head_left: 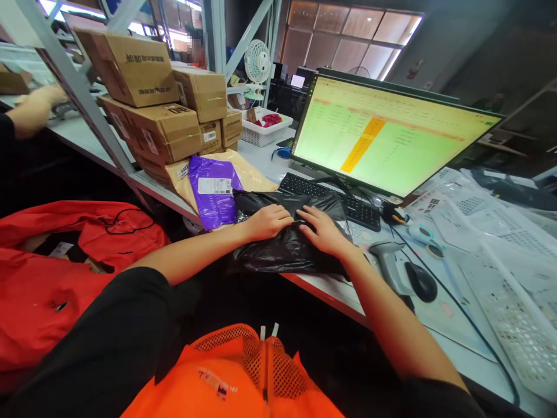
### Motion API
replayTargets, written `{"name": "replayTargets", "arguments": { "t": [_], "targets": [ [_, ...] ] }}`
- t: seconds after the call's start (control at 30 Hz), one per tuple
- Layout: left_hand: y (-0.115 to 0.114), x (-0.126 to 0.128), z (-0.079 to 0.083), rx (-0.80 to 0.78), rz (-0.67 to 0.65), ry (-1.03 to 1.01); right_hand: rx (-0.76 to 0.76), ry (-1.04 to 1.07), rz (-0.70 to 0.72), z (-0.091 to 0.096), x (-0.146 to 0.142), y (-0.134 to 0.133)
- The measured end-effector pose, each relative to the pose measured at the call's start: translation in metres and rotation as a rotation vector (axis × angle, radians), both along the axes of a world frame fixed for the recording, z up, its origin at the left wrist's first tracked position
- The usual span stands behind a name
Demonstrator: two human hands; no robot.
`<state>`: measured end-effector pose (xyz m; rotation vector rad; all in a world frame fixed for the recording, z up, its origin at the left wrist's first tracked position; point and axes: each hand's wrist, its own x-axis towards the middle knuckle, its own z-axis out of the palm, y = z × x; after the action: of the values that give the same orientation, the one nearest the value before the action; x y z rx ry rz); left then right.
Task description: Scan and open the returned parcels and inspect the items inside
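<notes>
A black plastic mailer bag (278,249) lies flat at the front edge of the desk, its surface creased and shiny. My left hand (270,222) rests on top of it, fingers curled closed; a small thin thing shows at its fingertips, too small to name. Close beside it, my right hand (322,230) lies on the bag with fingers spread and stretched out. A purple mailer bag (213,200) with a white label (214,186) sits just left of the black one. Behind the black bag is a keyboard (360,212), partly covered by it.
Cardboard boxes (161,130) are stacked at the left beside a metal post. A monitor (391,133) stands behind the keyboard. To the right are a barcode scanner (391,264), a mouse (420,282) and a white plastic basket (517,313). Another person's hand (50,96) shows far left.
</notes>
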<state>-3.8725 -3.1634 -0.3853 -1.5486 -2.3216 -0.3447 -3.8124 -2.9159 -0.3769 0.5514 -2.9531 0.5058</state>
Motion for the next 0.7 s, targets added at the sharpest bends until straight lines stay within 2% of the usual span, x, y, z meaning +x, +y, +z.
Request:
{"name": "replayTargets", "arguments": {
  "t": [0.07, 0.13, 0.2, 0.27, 0.33, 0.47, 0.57, 0.63, 0.7],
  "targets": [
    [-0.011, 0.007, 0.007, 0.049, -0.010, -0.029, 0.035, -0.216, -0.010, -0.011, -0.021, -0.009],
    [-0.023, 0.017, 0.015, 0.080, -0.042, -0.084, 0.075, -0.349, -0.086, -0.020, -0.034, -0.010],
    [-0.034, 0.031, 0.022, 0.057, -0.117, -0.205, 0.122, -0.373, -0.146, -0.026, -0.038, -0.011],
    [-0.040, 0.047, 0.026, -0.024, -0.146, -0.341, 0.158, -0.363, -0.150, -0.029, -0.037, -0.014],
    [-0.042, 0.064, 0.028, -0.111, -0.085, -0.403, 0.188, -0.348, -0.159, -0.033, -0.034, -0.019],
    [-0.056, 0.111, 0.026, -0.206, 0.058, -0.373, 0.213, -0.293, -0.184, -0.043, -0.029, -0.024],
    [-0.088, 0.157, 0.010, -0.203, 0.108, -0.419, 0.208, -0.285, -0.205, -0.051, -0.031, -0.020],
    [-0.115, 0.184, -0.017, -0.139, 0.163, -0.493, 0.212, -0.295, -0.211, -0.055, -0.032, -0.017],
    [-0.139, 0.201, -0.056, -0.020, 0.257, -0.640, 0.217, -0.287, -0.180, -0.059, -0.030, -0.017]
  ]
}}
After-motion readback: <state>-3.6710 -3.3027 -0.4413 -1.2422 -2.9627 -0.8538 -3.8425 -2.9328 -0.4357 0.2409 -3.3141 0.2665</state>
